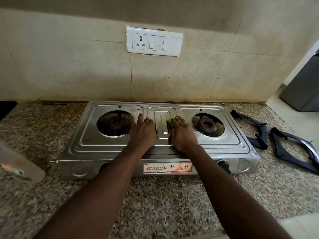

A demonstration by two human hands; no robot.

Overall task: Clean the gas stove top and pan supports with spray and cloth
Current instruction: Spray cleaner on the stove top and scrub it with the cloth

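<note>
The left grip lies spread flat on the steel stove, between the left burner and the centre panel. The right grip presses a green cloth onto that panel's right edge, fingers laid over it. Two black pan supports lie on the desk, right of the stove.

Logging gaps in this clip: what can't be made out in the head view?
Head view:
Cloth: mostly under the right hand; only a green-yellow edge shows.
Left knob of the stove: behind the left forearm.
Object at left edge: blurred, cut off by the frame; unidentifiable.
Label fine print: too small.
</note>
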